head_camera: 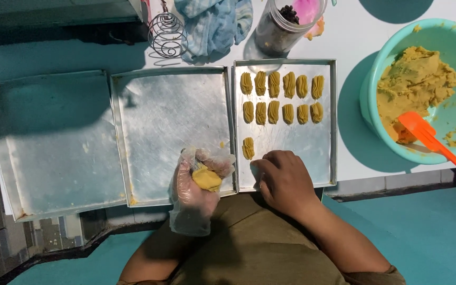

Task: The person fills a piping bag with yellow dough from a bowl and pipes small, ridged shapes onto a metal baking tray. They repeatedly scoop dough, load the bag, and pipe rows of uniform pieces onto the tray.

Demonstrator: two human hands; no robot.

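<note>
Head camera looks down: the left hand (195, 191), in a clear plastic glove, is clenched around a lump of yellow dough (206, 178). Just beside it, the bare right hand (283, 177) rests fingers-down on the baking tray (323, 158), near the lone piped cookie (248, 148). Beyond lie two rows of six cookies (281, 98), thirteen altogether. Two bare trays (170, 116) sit leftward; a turquoise bowl (449, 31) with an orange spatula (434, 142) stands right on the white table (354, 31).

Lump of yellow dough (206, 178), soft and uneven, wrapped in crumpled clear plastic, held upright in the gloved left grip (193, 192). Baking tray (333, 121), shallow metal, flat under the right grip (283, 177), which rests on its near edge. Ridged dough pieces (281, 97) lie in rows beyond that grip; one lone piece (248, 148) just beside it.
</note>
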